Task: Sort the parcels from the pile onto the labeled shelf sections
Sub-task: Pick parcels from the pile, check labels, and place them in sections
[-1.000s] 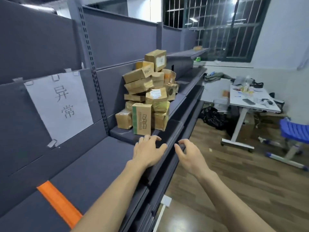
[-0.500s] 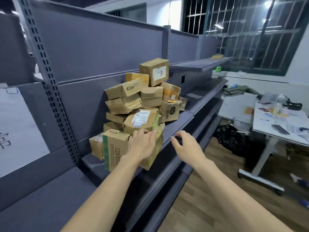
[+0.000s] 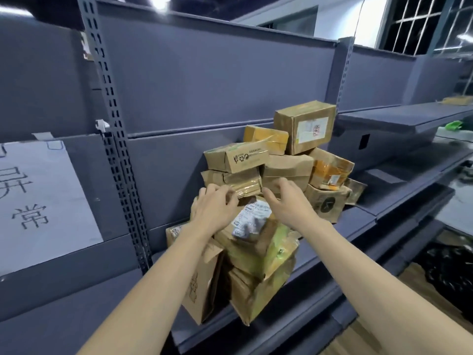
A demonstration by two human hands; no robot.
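On shelf [image 3: 302, 298]: parcels [image 3: 258, 160] (both hands [image 3: 217, 208] near)

- a pile of parcels [image 3: 271, 190] sits on the shelf [image 3: 320, 254], stacked against its back panel [image 3: 204, 80].
- one labelled box [image 3: 304, 125] tops the pile at the right.
- a paper sign [image 3: 38, 201] hangs on the panel left of the upright post [image 3: 115, 139].

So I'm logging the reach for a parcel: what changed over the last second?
Both hands moved from the shelf edge up to the pile. The left hand now rests on the white-labelled parcel; the right hand hovers open beside it. The parcel pile and the paper sign stayed put.
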